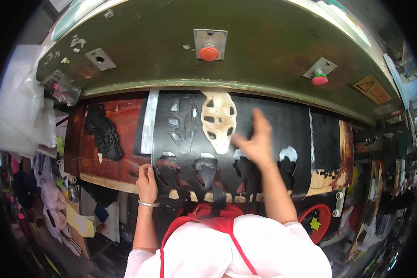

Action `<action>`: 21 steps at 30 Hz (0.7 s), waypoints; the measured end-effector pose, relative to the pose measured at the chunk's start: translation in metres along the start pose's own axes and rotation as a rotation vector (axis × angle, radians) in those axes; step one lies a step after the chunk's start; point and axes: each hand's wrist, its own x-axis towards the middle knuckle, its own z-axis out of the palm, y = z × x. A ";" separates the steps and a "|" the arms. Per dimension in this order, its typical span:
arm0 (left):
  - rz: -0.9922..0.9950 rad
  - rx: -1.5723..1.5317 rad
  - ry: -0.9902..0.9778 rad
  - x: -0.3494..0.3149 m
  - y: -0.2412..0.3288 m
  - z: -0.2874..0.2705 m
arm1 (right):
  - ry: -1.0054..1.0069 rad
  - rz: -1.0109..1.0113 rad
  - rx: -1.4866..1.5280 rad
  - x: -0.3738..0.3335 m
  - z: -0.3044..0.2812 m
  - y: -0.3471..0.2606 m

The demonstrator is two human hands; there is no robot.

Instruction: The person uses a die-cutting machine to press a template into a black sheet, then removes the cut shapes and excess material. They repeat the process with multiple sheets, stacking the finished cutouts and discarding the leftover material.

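A black sheet [273, 134] lies across the machine bed, with shoe-upper-shaped openings cut along its near edge. My left hand [147, 185] is closed at the sheet's near left corner, fingertips and thumb together on its edge. On the sheet rests a cream cutting die [220, 121], shaped like a shoe upper with several holes. Just right of the die is my right hand [256, 141], slightly blurred, its thumb and fingers apart and nothing in it. Left of the die, a matching cut outline [181, 123] shows in the sheet.
Overhead spans a green press beam [148, 51] with a red button [209, 53] and another red button [319, 78]. Black cut pieces [105, 134] are piled on the reddish board [132, 116] at left. A red bucket [326, 217] with black scraps stands below right.
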 end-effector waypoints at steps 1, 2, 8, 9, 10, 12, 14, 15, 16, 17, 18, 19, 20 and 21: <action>-0.025 -0.024 0.020 -0.002 0.005 -0.005 | -0.176 -0.118 -0.078 -0.003 0.018 -0.020; 0.001 0.006 0.071 -0.003 0.011 -0.010 | -0.211 -0.163 -0.085 -0.016 0.030 -0.037; 0.165 -0.248 -0.001 -0.024 0.057 0.000 | -0.136 -0.105 -0.081 -0.068 0.037 -0.063; 0.227 -0.259 -0.073 -0.027 0.064 0.006 | -0.165 -0.070 -0.067 -0.076 0.034 -0.064; 0.246 -0.286 -0.139 -0.030 0.071 0.010 | -0.173 -0.038 -0.043 -0.082 0.030 -0.066; 0.309 -0.264 -0.229 -0.035 0.082 0.017 | -0.185 -0.021 0.012 -0.089 0.017 -0.067; 0.163 -0.310 -0.532 -0.044 0.095 0.021 | -0.221 0.161 0.607 -0.091 0.000 -0.065; 0.086 -0.343 -0.727 -0.048 0.101 0.022 | -0.234 0.259 0.906 -0.092 -0.009 -0.064; 0.000 -0.406 -0.861 -0.053 0.108 0.025 | -0.250 0.235 0.996 -0.092 -0.017 -0.061; -0.057 -0.495 -0.975 -0.057 0.116 0.029 | -0.271 0.281 1.028 -0.092 -0.023 -0.059; -0.038 -0.511 -0.994 -0.061 0.124 0.036 | -0.298 0.331 1.054 -0.095 -0.027 -0.058; -0.062 -0.579 -0.978 -0.064 0.131 0.041 | -0.315 0.394 1.083 -0.096 -0.031 -0.057; -0.083 -0.658 -0.955 -0.067 0.137 0.049 | -0.303 0.397 1.157 -0.096 -0.031 -0.054; -0.136 -0.732 -0.938 -0.069 0.140 0.054 | -0.294 0.412 1.227 -0.096 -0.032 -0.052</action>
